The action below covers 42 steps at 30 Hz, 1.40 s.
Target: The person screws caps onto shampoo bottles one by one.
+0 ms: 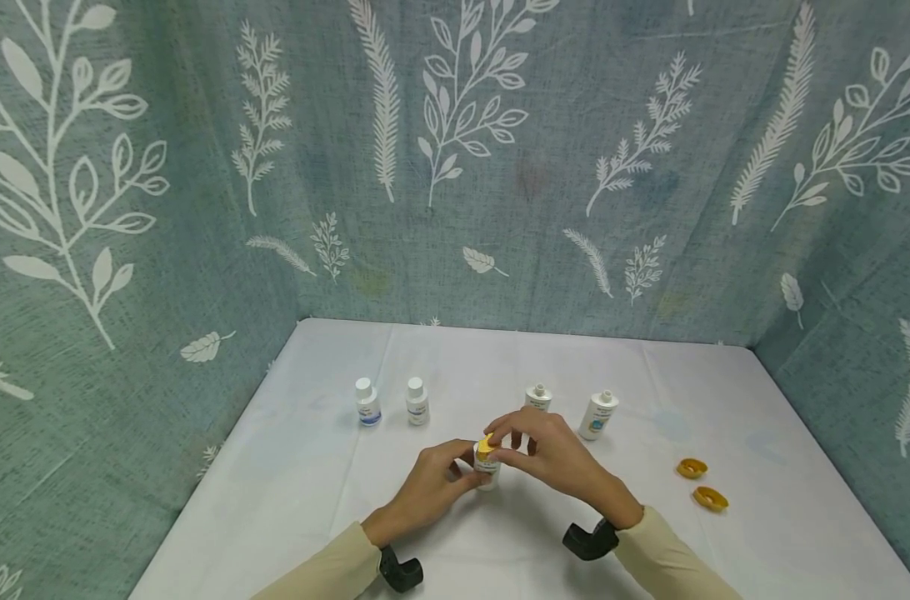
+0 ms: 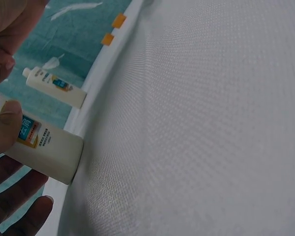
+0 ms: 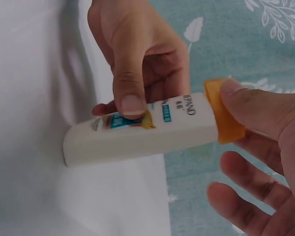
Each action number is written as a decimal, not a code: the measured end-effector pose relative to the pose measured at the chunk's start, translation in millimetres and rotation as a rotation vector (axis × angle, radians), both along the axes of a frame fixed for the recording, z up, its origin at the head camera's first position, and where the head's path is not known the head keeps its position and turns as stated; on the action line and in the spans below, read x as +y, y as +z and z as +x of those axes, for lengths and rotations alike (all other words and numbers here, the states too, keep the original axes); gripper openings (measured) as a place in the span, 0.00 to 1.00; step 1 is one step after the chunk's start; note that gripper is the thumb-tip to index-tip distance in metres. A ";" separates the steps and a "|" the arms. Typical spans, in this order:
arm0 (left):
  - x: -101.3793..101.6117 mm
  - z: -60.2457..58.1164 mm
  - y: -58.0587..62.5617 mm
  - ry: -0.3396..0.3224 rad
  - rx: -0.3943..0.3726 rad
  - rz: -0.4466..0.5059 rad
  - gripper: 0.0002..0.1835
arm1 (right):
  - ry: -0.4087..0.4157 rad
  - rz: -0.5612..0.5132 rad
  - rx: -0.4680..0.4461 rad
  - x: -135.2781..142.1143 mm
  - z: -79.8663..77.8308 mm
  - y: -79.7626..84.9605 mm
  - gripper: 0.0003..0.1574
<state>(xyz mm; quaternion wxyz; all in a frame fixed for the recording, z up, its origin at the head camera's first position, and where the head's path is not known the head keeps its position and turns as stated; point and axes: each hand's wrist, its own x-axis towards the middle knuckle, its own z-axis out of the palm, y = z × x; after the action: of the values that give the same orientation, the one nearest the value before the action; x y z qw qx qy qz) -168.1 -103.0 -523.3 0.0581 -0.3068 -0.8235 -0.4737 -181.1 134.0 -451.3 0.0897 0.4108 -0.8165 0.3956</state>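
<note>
while left hand [image 1: 430,482] grips bottle [image 3: 157,140], right hand [image 1: 551,447] pinches orange piece [image 3: 225,119].

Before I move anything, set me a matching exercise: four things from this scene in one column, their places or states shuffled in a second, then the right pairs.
Things
1. left hand
2. right hand
3. two loose yellow-orange pieces
4. two white-capped bottles

Places or states
A. lying on the right side of the white table
B. pinching the yellow-orange top piece on the held bottle
C. standing at the left, farther back than the hands
D. gripping the body of the held bottle

Right pairs: 1-D, 2-B, 3-A, 4-C
</note>
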 end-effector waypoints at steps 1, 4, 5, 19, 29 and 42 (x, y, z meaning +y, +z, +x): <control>0.1 0.2 0.2 -0.001 -0.002 0.001 0.18 | -0.007 -0.001 0.005 -0.6 0.3 -0.6 0.12; 0.5 0.5 0.3 -0.002 -0.009 0.000 0.19 | -0.028 0.000 0.016 -2.6 1.2 -2.6 0.14; 0.5 0.6 0.3 -0.002 -0.009 -0.001 0.19 | -0.037 0.002 0.018 -3.2 1.6 -3.3 0.15; 1.1 -0.4 -0.9 -0.003 -0.014 0.011 0.17 | -0.149 -0.005 0.045 -17.4 11.0 -4.6 0.18; 0.4 -2.3 -3.2 0.004 -0.011 0.006 0.19 | 0.091 -0.007 -0.129 3.1 1.7 3.1 0.23; 0.5 -0.8 -0.1 0.011 -0.025 -0.011 0.17 | 0.265 -0.016 -0.401 12.3 -7.1 3.8 0.24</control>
<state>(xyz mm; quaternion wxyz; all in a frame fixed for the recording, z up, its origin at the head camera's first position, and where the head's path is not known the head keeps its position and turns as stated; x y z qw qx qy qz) -168.9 -102.5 -523.4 0.0486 -0.2965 -0.8284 -0.4727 -188.2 146.3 -447.5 -0.1238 0.4267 -0.7538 0.4841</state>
